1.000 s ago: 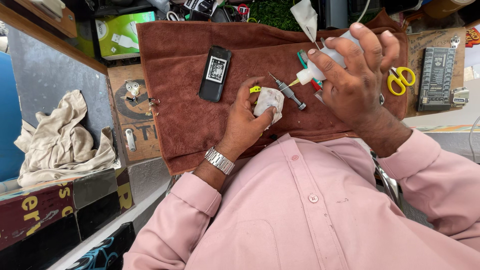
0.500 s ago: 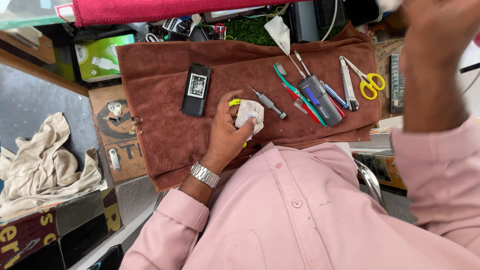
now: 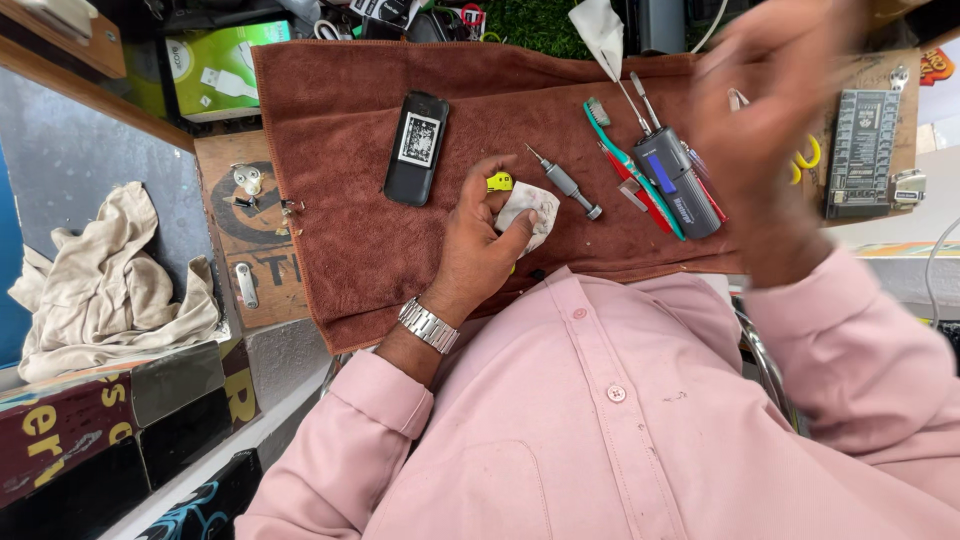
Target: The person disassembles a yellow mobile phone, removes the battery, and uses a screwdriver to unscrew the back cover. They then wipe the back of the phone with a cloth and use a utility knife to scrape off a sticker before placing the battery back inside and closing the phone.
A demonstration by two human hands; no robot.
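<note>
While the left hand [image 3: 480,240] is resting on the brown towel [image 3: 340,200], its fingers [image 3: 515,228] are pinching a white cloth wad [image 3: 530,205]; the raised right hand [image 3: 760,140] is blurred, grip untellable.

Right hand [image 3: 770,150] motion-blurred; yellow scissors [image 3: 805,160] mostly hidden behind it.

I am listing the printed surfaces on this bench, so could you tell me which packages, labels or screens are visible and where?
Green and white box: rectangular, far left, beyond the brown towel.
Label on the black phone: white rectangle with dark pattern, on the towel beside the left hand.
Screen on the grey device: small blue strip, among the tools.
Dark boxes: near left, yellow lettering.
</note>
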